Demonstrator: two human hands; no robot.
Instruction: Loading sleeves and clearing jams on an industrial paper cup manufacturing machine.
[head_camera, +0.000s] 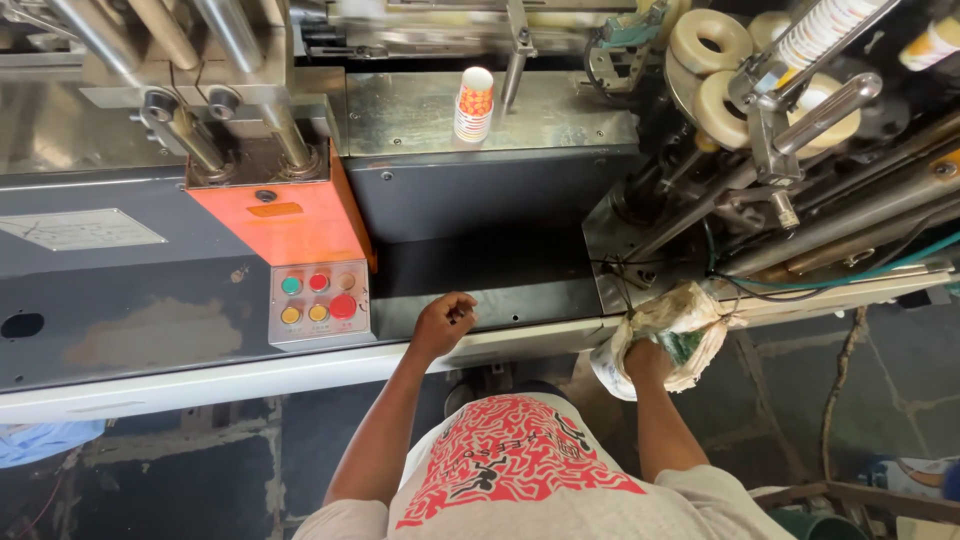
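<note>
My left hand (443, 321) rests as a loose fist on the front ledge of a grey machine (140, 300), just right of a panel of round coloured buttons (318, 300). I see nothing in that hand. My right hand (648, 358) grips a crumpled white and green rag (672, 325) pressed against the machine's edge, below a tangle of rods and cables. A short stack of printed paper cups (474, 104) stands upright on the metal deck at the back.
An orange housing (285, 222) with metal cylinders sits above the buttons. Round cream-coloured discs (710, 40) and a tube of stacked cups (830, 30) lie at the upper right. A green cable (880, 268) runs along the right. Dark floor lies below.
</note>
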